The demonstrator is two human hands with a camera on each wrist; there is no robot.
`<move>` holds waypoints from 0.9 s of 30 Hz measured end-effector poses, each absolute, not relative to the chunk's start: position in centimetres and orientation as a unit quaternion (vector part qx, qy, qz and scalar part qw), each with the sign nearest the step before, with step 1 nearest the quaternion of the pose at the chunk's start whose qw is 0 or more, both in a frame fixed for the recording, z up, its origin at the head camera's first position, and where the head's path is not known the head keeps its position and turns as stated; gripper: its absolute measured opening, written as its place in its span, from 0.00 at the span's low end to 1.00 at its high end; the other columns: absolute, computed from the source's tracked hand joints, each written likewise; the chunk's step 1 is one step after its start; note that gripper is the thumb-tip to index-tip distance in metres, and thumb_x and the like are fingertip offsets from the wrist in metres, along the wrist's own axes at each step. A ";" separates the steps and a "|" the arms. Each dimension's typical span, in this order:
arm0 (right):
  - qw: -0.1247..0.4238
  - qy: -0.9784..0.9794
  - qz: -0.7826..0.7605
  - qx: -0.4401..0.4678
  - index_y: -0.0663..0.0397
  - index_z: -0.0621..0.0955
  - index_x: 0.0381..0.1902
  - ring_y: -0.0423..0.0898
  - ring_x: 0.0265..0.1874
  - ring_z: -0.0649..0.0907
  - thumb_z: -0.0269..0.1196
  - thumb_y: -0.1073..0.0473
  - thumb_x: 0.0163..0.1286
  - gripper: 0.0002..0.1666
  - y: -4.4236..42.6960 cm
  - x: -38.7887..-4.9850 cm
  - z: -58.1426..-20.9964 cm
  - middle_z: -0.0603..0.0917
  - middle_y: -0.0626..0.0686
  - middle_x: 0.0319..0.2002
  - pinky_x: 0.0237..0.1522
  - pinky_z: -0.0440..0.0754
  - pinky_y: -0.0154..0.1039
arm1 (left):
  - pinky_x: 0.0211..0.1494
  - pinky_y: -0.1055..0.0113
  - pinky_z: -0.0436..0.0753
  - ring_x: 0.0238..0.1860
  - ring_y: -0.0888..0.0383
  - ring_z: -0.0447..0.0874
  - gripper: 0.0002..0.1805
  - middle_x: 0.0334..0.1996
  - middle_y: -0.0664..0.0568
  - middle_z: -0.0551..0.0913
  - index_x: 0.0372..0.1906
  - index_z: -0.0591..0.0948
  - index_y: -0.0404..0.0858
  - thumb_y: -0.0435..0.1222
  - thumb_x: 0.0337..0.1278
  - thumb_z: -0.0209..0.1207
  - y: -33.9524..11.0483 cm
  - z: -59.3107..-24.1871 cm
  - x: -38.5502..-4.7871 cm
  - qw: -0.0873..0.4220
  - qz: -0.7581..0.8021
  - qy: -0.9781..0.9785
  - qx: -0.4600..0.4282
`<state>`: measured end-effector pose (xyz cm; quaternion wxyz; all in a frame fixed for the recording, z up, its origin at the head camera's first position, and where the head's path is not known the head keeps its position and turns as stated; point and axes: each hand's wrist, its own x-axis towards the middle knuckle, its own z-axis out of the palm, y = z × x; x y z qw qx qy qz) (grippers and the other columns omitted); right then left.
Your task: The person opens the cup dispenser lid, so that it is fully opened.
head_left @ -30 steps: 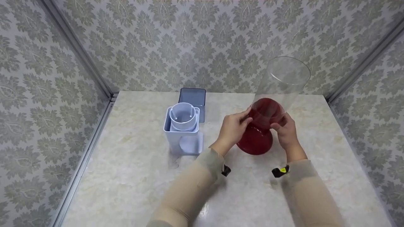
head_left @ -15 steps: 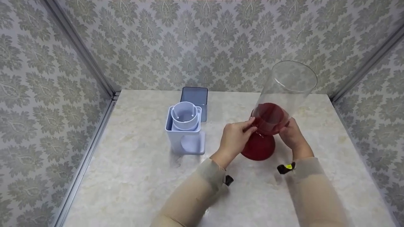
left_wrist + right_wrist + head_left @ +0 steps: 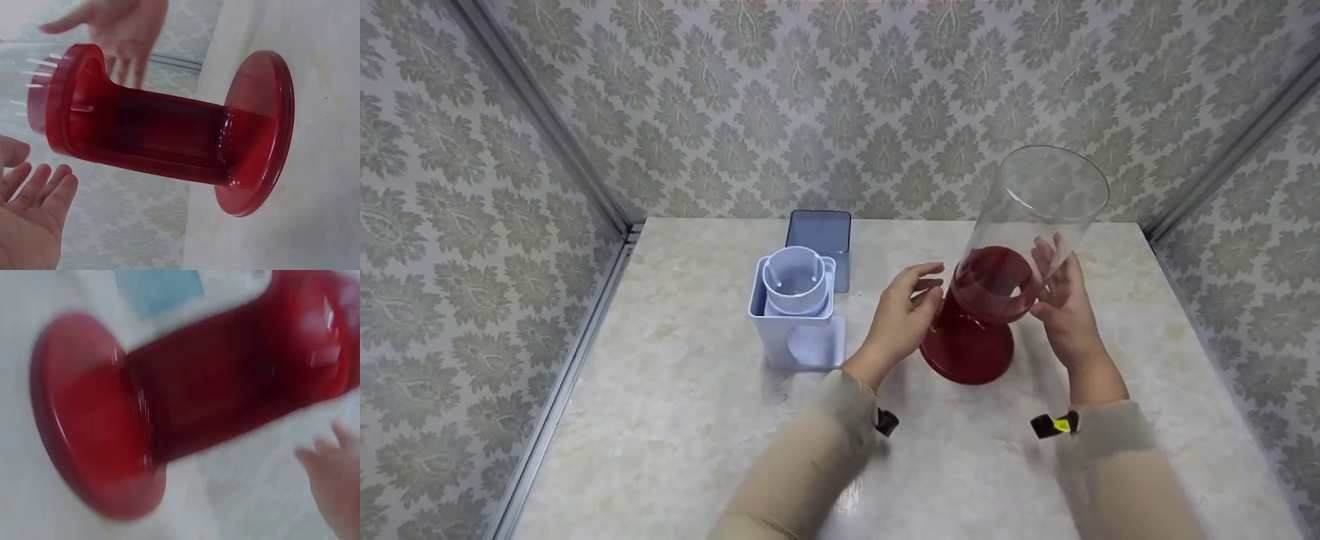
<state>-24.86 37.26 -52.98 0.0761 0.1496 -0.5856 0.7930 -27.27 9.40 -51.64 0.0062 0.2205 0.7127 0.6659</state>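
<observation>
A red pedestal stand (image 3: pixel 969 352) with a round foot stands upright on the table, and a tall clear cylinder (image 3: pixel 1035 210) rises from its wider collar. Left of the collar is my left hand (image 3: pixel 901 315), its fingers loosely bent and holding nothing. In the left wrist view a gap shows between these fingertips (image 3: pixel 66 183) and the red stand. My right hand (image 3: pixel 1066 311) is on the other side, fingers spread and raised beside the clear cylinder. Whether it touches the cylinder, I cannot tell. The right wrist view is blurred, with the red stand (image 3: pixel 197 382) filling much of it.
A pale blue square container (image 3: pixel 780 337) with a round cup (image 3: pixel 795 279) set in its top stands to the left. Behind it is a translucent dark-blue square container (image 3: pixel 819 229). Patterned walls (image 3: pixel 847 97) border the table (image 3: pixel 660 420) at the back and sides.
Both hands have let go of the red stand's collar and moved apart. The right hand's fingers have spread and lifted. The stand and cylinder remain upright.
</observation>
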 end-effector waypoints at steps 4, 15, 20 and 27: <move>0.180 -0.621 0.755 0.108 0.51 0.51 0.95 0.53 0.96 0.48 0.90 0.53 0.58 0.80 35.0 -23.0 -52.4 0.53 0.59 0.94 0.94 0.55 0.38 | 0.80 0.59 0.84 0.81 0.39 0.77 0.25 0.83 0.39 0.72 0.83 0.71 0.34 0.31 0.91 0.51 10.5 -52.0 -28.9 0.042 0.684 0.695 0.217; 0.294 -0.700 0.651 -0.006 0.55 0.43 0.95 0.55 0.94 0.56 0.92 0.53 0.54 0.89 30.8 -21.7 -52.9 0.57 0.58 0.93 0.95 0.56 0.52 | 0.87 0.61 0.76 0.83 0.48 0.77 0.26 0.80 0.41 0.81 0.82 0.75 0.33 0.40 0.95 0.46 13.2 -51.4 -32.7 0.113 0.734 0.637 0.208; 0.290 -0.724 0.626 -0.005 0.52 0.52 0.94 0.52 0.92 0.64 0.89 0.62 0.59 0.78 30.6 -21.8 -53.0 0.65 0.55 0.91 0.94 0.62 0.48 | 0.82 0.62 0.82 0.78 0.48 0.83 0.24 0.75 0.40 0.85 0.79 0.79 0.32 0.39 0.95 0.46 13.4 -51.4 -32.9 0.113 0.722 0.649 0.212; 0.292 -0.746 0.598 0.031 0.52 0.66 0.90 0.53 0.87 0.72 0.83 0.73 0.61 0.64 31.1 -22.0 -53.1 0.71 0.55 0.87 0.87 0.68 0.32 | 0.81 0.65 0.82 0.78 0.52 0.83 0.23 0.73 0.46 0.88 0.77 0.83 0.38 0.41 0.94 0.51 13.4 -51.4 -32.9 0.097 0.686 0.695 0.194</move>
